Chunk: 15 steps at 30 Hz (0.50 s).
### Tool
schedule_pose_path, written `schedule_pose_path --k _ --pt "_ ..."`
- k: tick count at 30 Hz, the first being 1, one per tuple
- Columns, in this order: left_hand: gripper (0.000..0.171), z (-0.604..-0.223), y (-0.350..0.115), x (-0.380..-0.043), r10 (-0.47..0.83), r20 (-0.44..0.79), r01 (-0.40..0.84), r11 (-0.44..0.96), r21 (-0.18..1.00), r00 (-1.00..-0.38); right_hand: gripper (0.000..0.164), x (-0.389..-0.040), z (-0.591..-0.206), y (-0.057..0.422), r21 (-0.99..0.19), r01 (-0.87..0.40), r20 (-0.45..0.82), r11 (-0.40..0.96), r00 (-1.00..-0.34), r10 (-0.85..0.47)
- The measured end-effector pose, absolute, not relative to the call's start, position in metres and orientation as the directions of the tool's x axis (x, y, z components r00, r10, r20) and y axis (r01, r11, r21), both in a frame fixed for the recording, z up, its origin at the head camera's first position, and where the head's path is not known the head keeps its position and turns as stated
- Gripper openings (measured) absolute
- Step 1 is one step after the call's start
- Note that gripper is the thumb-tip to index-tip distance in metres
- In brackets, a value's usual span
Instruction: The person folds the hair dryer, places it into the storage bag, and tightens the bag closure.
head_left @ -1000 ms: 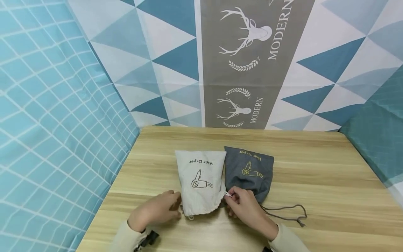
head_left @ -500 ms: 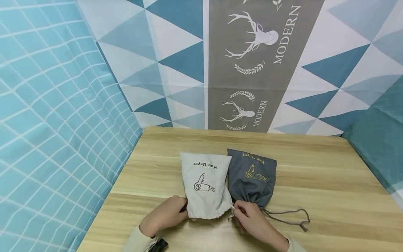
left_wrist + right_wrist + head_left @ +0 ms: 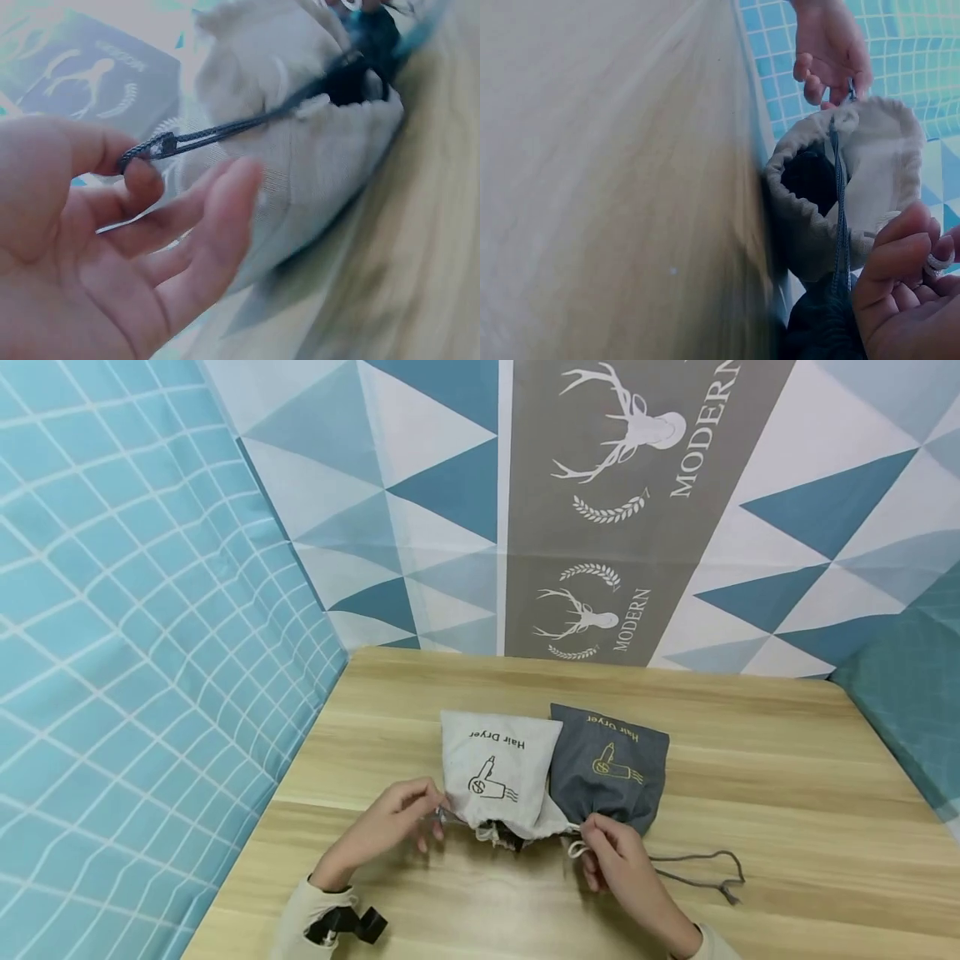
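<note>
A cream cloth drawstring bag (image 3: 498,752) printed "Hair Dryer" lies on the table, its gathered mouth towards the person. Something black (image 3: 808,180) shows inside the opening. My left hand (image 3: 401,818) is at the bag's left side, pinching the looped end of a dark cord (image 3: 217,135) between thumb and forefinger, other fingers spread. This cord stretches across the cream mouth towards the dark grey drawstring bag (image 3: 630,764), which also reads "Hair Dryer". On the right, my right hand (image 3: 622,864) pinches the white cord (image 3: 576,848) of the cream bag, in front of the grey one.
Another dark cord (image 3: 701,857) trails right from the grey bag over the wooden table (image 3: 795,777). Patterned cloth (image 3: 442,510) hangs behind the table, and blue checked cloth (image 3: 150,610) at its left. A black strap mount (image 3: 348,924) sits on the left wrist.
My left hand has drawn back from beside the cream bag and now pinches the dark cord. The cream bag's mouth has lifted, showing black inside. My right hand keeps the white cord.
</note>
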<state>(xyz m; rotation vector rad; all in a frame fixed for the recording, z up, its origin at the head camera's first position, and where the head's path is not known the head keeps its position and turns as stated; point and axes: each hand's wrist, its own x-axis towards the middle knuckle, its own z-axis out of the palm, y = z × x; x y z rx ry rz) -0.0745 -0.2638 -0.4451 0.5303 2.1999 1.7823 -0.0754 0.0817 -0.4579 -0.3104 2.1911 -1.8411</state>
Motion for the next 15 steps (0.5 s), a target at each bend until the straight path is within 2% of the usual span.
schedule_pose_path --k 5,8,10,15 --pt "0.027 -0.442 -0.270 -0.078 0.458 0.077 0.092 0.011 0.996 -0.886 0.029 -0.076 -0.455 0.084 -0.996 0.000 -0.028 0.086 -0.945 -0.325" --pt "0.024 -0.443 -0.272 -0.078 0.497 0.104 0.121 0.002 0.993 -0.861 0.028 -0.077 -0.454 0.086 -0.997 -0.032 0.006 0.069 -0.940 -0.341" --pt "0.026 -0.445 -0.269 -0.079 0.506 0.104 0.164 0.076 0.984 -0.856 0.028 -0.078 -0.453 0.087 -0.997 -0.044 0.019 0.063 -0.937 -0.349" --pt "0.027 -0.454 -0.253 -0.077 0.476 0.042 0.260 0.403 0.877 -0.879 0.029 -0.078 -0.452 0.088 -0.996 -0.061 0.035 0.059 -0.930 -0.367"
